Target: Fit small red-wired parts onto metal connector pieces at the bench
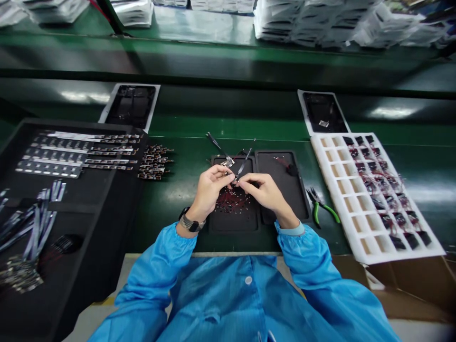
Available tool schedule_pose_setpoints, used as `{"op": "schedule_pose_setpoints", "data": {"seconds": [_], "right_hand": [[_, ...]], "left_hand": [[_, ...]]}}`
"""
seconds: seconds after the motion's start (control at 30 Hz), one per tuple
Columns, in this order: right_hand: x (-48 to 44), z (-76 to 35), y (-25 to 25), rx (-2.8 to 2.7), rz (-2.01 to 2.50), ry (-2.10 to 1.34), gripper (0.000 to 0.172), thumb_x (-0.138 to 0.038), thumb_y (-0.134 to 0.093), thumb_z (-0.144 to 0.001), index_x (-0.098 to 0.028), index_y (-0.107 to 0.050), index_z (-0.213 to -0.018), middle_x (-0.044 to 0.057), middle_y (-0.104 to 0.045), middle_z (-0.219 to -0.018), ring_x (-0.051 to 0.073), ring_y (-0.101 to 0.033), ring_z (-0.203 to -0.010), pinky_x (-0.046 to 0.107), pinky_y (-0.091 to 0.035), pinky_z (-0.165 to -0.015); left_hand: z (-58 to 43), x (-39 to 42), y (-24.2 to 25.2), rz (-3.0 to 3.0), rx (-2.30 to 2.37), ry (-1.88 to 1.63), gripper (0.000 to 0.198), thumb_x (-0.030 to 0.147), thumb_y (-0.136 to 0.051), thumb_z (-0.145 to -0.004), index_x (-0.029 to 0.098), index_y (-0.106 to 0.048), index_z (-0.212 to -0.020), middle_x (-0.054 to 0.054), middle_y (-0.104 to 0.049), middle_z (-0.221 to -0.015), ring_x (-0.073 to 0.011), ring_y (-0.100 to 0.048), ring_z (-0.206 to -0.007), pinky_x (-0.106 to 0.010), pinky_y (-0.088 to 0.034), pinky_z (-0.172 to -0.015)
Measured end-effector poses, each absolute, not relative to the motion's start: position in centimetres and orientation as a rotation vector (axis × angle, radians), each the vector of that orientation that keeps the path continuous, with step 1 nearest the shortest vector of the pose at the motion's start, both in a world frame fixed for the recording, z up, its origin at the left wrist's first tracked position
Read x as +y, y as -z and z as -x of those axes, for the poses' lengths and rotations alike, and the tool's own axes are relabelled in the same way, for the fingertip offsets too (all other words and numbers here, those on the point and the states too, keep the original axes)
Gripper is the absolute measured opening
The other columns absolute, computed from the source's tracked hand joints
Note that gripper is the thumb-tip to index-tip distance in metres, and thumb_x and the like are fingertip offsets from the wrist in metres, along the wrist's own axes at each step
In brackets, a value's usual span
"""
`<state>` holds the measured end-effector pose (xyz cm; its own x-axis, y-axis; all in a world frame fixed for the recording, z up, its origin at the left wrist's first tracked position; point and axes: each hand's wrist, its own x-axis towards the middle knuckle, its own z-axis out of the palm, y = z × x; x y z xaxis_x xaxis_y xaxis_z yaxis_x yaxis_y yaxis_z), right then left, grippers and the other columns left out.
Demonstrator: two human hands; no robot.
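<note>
Over the left part of a black tray (233,223), my left hand (213,186) and my right hand (265,191) meet with fingertips pinched together. Between them is a small dark electronic part (235,179), mostly hidden by the fingers. A thin flat ribbon cable (245,161) rises from the fingertips. Just beyond my left fingers is a small circuit board (228,162) with a dark cable (214,141); I cannot tell whether it is held. Under the hands lies a pile of tiny parts with dark red wires (231,202).
Green-handled cutters (320,209) lie right of a second black tray (281,204). Farther right stands a white compartment tray (351,204) with wired black parts. Ribbon boards (71,154) cover a black foam stand at left, beside stacked small parts (155,161). Two framed black panels (131,107) stand behind.
</note>
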<state>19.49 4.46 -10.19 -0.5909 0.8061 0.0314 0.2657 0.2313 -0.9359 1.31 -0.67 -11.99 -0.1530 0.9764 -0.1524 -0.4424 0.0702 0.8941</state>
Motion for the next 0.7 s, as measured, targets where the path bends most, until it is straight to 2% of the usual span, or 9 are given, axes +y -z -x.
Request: {"op": "schedule_pose_setpoints", "data": {"seconds": [0.23, 0.4, 0.6, 0.7], "right_hand": [[4.41, -19.38, 10.68, -2.078, 1.000, -1.167, 0.024, -0.032, -0.063, -0.094, -0.021, -0.074, -0.076, 0.002, -0.071, -0.070, 0.018, -0.057, -0.067, 0.035, -0.045, -0.076], [4.21, -19.29, 10.78, -2.059, 1.008, -1.076, 0.021, -0.028, -0.064, -0.093, -0.021, -0.075, -0.077, 0.000, -0.070, -0.070, 0.015, -0.052, -0.060, 0.034, -0.043, -0.072], [4.13, -19.42, 10.89, -2.003, 0.953, -1.122, 0.018, -0.025, -0.065, -0.093, -0.017, -0.078, -0.083, 0.003, -0.074, -0.077, 0.014, -0.057, -0.063, 0.028, -0.041, -0.064], [4.16, -19.52, 10.96, -2.023, 0.940, -1.128, 0.017, -0.024, -0.065, -0.093, -0.017, -0.078, -0.084, 0.002, -0.072, -0.075, 0.013, -0.055, -0.062, 0.027, -0.039, -0.061]], "left_hand": [[-1.66, -0.87, 11.99, -0.663, 1.062, -1.384, 0.021, 0.024, -0.086, -0.074, 0.015, -0.071, -0.086, -0.002, -0.072, -0.082, -0.0099, -0.061, -0.064, -0.024, -0.049, -0.065], [-1.67, -0.86, 11.91, -0.599, 1.028, -1.375, 0.025, 0.025, -0.089, -0.071, 0.013, -0.070, -0.082, -0.003, -0.073, -0.078, -0.0107, -0.063, -0.061, -0.026, -0.051, -0.064], [-1.46, -0.63, 11.61, -0.535, 0.985, -1.356, 0.029, 0.025, -0.092, -0.064, 0.011, -0.071, -0.079, -0.004, -0.073, -0.074, -0.0116, -0.065, -0.061, -0.025, -0.054, -0.063], [-1.42, -0.64, 11.73, -0.539, 0.998, -1.350, 0.028, 0.024, -0.092, -0.064, 0.011, -0.072, -0.078, -0.004, -0.074, -0.075, -0.0112, -0.065, -0.060, -0.025, -0.053, -0.062]]}}
